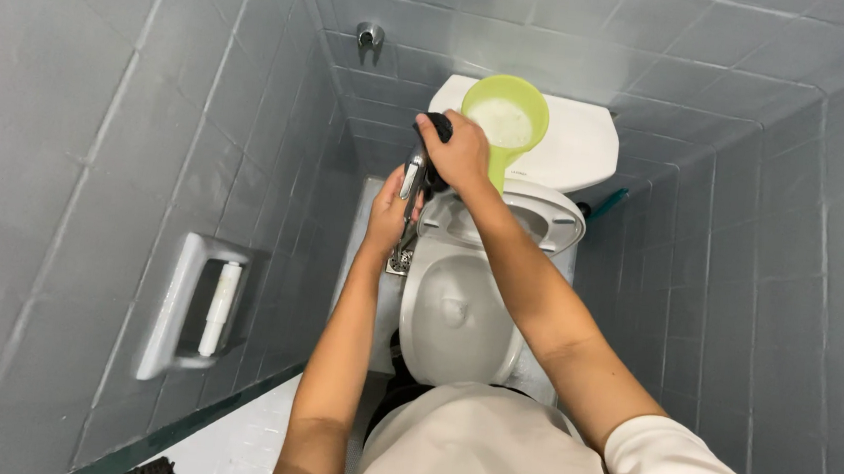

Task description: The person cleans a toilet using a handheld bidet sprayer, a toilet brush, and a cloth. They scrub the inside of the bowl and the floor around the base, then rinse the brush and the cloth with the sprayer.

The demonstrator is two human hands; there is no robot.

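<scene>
In a grey-tiled stall, right hand (461, 152) grips a green scoop (504, 121); left hand (389, 209) fingers clasp a chrome sprayer (412, 174).

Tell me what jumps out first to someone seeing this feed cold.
The bright lime-green plastic scoop with foamy liquid, sitting on the white toilet tank lid, draws the eye at top centre. Just left of it, the right hand grips a black sponge-like pad while the left hand holds a chrome spray hose above the open white toilet bowl. A white wall-mounted paper holder sits on the grey tiles at left.
</scene>
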